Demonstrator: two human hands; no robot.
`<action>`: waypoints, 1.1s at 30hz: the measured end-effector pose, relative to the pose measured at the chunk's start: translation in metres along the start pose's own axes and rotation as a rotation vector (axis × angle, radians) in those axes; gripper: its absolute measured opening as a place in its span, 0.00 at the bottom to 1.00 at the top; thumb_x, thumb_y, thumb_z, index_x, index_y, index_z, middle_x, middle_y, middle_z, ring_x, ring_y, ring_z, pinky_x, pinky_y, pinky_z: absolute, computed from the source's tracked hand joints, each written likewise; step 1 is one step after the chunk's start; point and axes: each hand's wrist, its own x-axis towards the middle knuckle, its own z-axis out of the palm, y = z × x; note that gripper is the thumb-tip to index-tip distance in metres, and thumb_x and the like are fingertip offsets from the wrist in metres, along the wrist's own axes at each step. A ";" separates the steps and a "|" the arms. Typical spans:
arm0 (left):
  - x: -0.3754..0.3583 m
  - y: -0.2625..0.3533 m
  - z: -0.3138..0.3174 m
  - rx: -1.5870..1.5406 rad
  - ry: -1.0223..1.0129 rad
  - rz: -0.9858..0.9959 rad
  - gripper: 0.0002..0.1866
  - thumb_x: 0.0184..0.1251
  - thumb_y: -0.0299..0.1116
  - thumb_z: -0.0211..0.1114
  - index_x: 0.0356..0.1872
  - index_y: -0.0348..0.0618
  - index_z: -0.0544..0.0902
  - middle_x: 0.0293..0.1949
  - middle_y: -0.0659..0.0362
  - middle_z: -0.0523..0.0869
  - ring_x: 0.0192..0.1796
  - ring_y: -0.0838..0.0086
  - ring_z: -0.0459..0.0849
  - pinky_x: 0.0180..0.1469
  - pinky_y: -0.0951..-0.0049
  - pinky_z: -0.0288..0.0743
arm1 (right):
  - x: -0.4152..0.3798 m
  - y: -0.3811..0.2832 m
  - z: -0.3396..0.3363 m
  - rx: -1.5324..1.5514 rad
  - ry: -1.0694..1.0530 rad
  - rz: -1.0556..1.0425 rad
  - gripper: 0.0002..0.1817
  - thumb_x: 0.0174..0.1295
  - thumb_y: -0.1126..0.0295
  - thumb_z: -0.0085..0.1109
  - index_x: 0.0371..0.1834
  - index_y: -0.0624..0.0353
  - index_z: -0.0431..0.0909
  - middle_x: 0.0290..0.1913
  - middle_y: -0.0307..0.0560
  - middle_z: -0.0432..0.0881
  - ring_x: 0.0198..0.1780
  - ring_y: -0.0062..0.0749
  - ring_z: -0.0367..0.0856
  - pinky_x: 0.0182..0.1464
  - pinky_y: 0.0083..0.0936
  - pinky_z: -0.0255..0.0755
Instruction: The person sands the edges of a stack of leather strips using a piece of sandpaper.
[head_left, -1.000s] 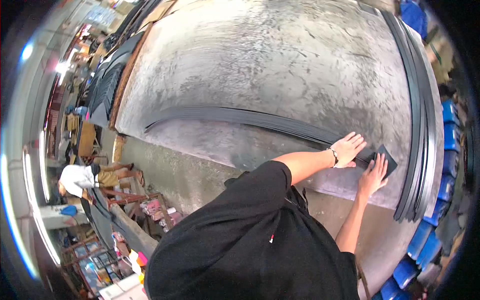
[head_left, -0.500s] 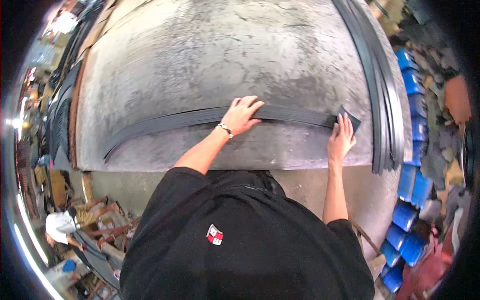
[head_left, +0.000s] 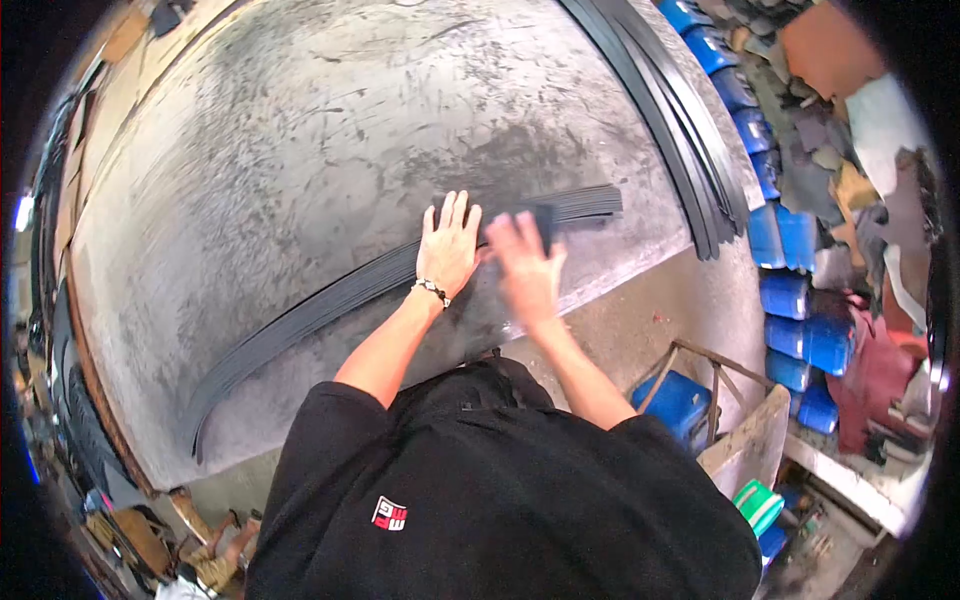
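A long curved bundle of thin dark strips (head_left: 320, 305) lies across the worn grey table (head_left: 330, 150). My left hand (head_left: 449, 248), with a bracelet at the wrist, rests flat on the bundle near its middle, fingers spread. Just to its right, my right hand (head_left: 525, 262) is blurred by motion over the strips, its fingers apart at a small dark flat piece (head_left: 544, 222). Whether it grips that piece cannot be made out. The bundle's right end shows squared and layered beyond the piece.
More long dark strips (head_left: 665, 120) lie along the table's right side. Blue containers (head_left: 783, 238) and piled sheets of material (head_left: 870, 370) stand beyond it. A wooden frame (head_left: 715, 385) is at the lower right. Part of another person (head_left: 215, 565) shows at the lower left.
The view has turned. My right hand has moved left along the bundle with the small dark piece, from the right end to beside my left hand, uncovering that end.
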 end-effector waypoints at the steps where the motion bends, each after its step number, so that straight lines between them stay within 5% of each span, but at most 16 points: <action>1: -0.003 0.001 -0.001 0.000 -0.004 0.001 0.40 0.71 0.58 0.73 0.74 0.40 0.77 0.80 0.47 0.73 0.84 0.54 0.67 0.82 0.44 0.61 | 0.000 0.007 0.000 -0.026 0.001 -0.025 0.34 0.66 0.73 0.65 0.77 0.36 0.79 0.84 0.33 0.74 0.85 0.38 0.68 0.70 0.73 0.62; 3: 0.002 -0.007 0.000 -0.060 0.037 -0.007 0.39 0.69 0.57 0.74 0.73 0.43 0.79 0.80 0.49 0.74 0.83 0.54 0.68 0.82 0.44 0.61 | -0.001 0.030 0.000 -0.071 0.002 -0.085 0.34 0.64 0.74 0.64 0.76 0.37 0.79 0.83 0.33 0.75 0.84 0.37 0.69 0.68 0.71 0.64; 5: -0.002 -0.006 0.008 -0.206 0.102 -0.041 0.37 0.68 0.57 0.75 0.73 0.46 0.81 0.79 0.51 0.75 0.83 0.54 0.68 0.82 0.45 0.61 | 0.020 0.097 -0.007 -0.190 0.178 0.081 0.34 0.65 0.75 0.63 0.76 0.38 0.80 0.78 0.36 0.81 0.82 0.38 0.73 0.65 0.68 0.67; 8: -0.001 -0.006 0.003 -0.275 0.105 -0.073 0.36 0.68 0.57 0.75 0.72 0.49 0.83 0.78 0.53 0.77 0.81 0.55 0.70 0.82 0.44 0.62 | 0.049 0.134 -0.009 -0.293 0.157 0.431 0.35 0.67 0.68 0.64 0.81 0.37 0.75 0.79 0.41 0.80 0.84 0.40 0.71 0.69 0.72 0.65; 10: 0.001 -0.007 0.003 -0.286 0.072 -0.087 0.36 0.66 0.52 0.78 0.73 0.50 0.82 0.80 0.53 0.76 0.83 0.56 0.68 0.83 0.45 0.61 | 0.035 0.074 0.027 -0.318 0.280 0.382 0.34 0.70 0.66 0.64 0.82 0.37 0.74 0.83 0.38 0.76 0.86 0.39 0.67 0.72 0.76 0.63; 12: -0.001 -0.007 0.002 -0.277 0.048 -0.089 0.36 0.65 0.49 0.79 0.73 0.50 0.82 0.80 0.53 0.75 0.84 0.57 0.67 0.83 0.45 0.61 | 0.012 -0.014 0.021 -0.201 0.009 0.149 0.33 0.73 0.65 0.63 0.82 0.36 0.74 0.86 0.35 0.70 0.87 0.39 0.64 0.73 0.78 0.61; 15: -0.001 -0.006 0.002 -0.277 0.042 -0.090 0.36 0.63 0.48 0.81 0.72 0.50 0.82 0.82 0.53 0.73 0.83 0.58 0.68 0.83 0.46 0.61 | 0.004 0.020 0.006 -0.228 -0.108 0.071 0.31 0.75 0.64 0.63 0.81 0.35 0.75 0.87 0.35 0.68 0.88 0.39 0.62 0.72 0.79 0.62; 16: -0.001 -0.005 0.003 -0.305 0.073 -0.101 0.35 0.63 0.49 0.80 0.71 0.50 0.83 0.82 0.53 0.73 0.83 0.57 0.69 0.83 0.46 0.62 | 0.013 0.052 -0.003 -0.254 0.073 0.130 0.29 0.75 0.66 0.62 0.79 0.37 0.77 0.84 0.36 0.73 0.86 0.41 0.66 0.70 0.79 0.63; 18: -0.003 -0.004 0.002 -0.293 0.109 -0.092 0.35 0.64 0.51 0.80 0.70 0.50 0.83 0.75 0.53 0.77 0.77 0.57 0.73 0.81 0.48 0.64 | 0.040 0.106 -0.029 -0.168 0.090 0.522 0.25 0.79 0.66 0.58 0.78 0.43 0.77 0.79 0.47 0.80 0.80 0.48 0.74 0.68 0.81 0.63; 19: 0.000 -0.006 0.000 -0.281 0.133 -0.089 0.35 0.64 0.52 0.80 0.70 0.50 0.84 0.72 0.54 0.79 0.75 0.57 0.75 0.80 0.48 0.65 | 0.044 0.109 -0.015 -0.156 0.168 0.533 0.25 0.79 0.66 0.58 0.78 0.44 0.77 0.79 0.46 0.79 0.81 0.48 0.74 0.68 0.81 0.63; 22: 0.002 -0.006 -0.012 -0.332 -0.020 -0.160 0.34 0.63 0.52 0.80 0.68 0.52 0.84 0.60 0.56 0.81 0.66 0.59 0.78 0.73 0.52 0.69 | 0.026 0.036 0.031 -0.298 0.274 0.308 0.28 0.74 0.69 0.60 0.79 0.47 0.76 0.83 0.41 0.75 0.84 0.46 0.70 0.70 0.78 0.62; 24: 0.004 -0.011 -0.006 -0.312 0.044 -0.123 0.34 0.57 0.50 0.84 0.65 0.55 0.85 0.53 0.59 0.80 0.60 0.61 0.78 0.64 0.55 0.70 | 0.006 -0.048 0.004 -0.143 -0.062 0.146 0.33 0.69 0.69 0.64 0.80 0.42 0.76 0.85 0.36 0.72 0.86 0.42 0.66 0.72 0.76 0.62; 26: 0.006 -0.009 -0.004 -0.388 0.070 -0.145 0.34 0.55 0.49 0.85 0.63 0.56 0.85 0.51 0.60 0.79 0.59 0.62 0.78 0.62 0.55 0.70 | 0.002 -0.002 -0.001 -0.141 -0.099 0.045 0.35 0.66 0.69 0.65 0.80 0.39 0.77 0.86 0.35 0.71 0.86 0.41 0.66 0.71 0.75 0.62; 29: 0.009 -0.008 -0.004 -0.367 0.049 -0.163 0.33 0.54 0.48 0.86 0.62 0.57 0.84 0.51 0.60 0.79 0.59 0.61 0.79 0.60 0.55 0.71 | 0.026 0.113 -0.016 -0.312 0.074 0.381 0.26 0.75 0.67 0.61 0.76 0.41 0.80 0.81 0.38 0.77 0.84 0.43 0.70 0.69 0.75 0.65; 30: 0.007 -0.006 -0.002 -0.376 0.050 -0.168 0.33 0.54 0.48 0.86 0.62 0.58 0.84 0.51 0.60 0.79 0.59 0.61 0.79 0.60 0.55 0.72 | 0.029 0.161 0.010 -0.138 0.265 0.446 0.24 0.77 0.62 0.60 0.74 0.42 0.81 0.79 0.40 0.79 0.82 0.44 0.72 0.67 0.76 0.66; 33: 0.011 -0.007 -0.006 -0.375 0.051 -0.164 0.32 0.53 0.49 0.86 0.60 0.58 0.85 0.50 0.60 0.80 0.58 0.60 0.80 0.59 0.55 0.73 | 0.034 0.051 0.013 -0.386 0.133 0.341 0.30 0.72 0.59 0.64 0.79 0.41 0.77 0.80 0.40 0.77 0.82 0.45 0.70 0.65 0.76 0.66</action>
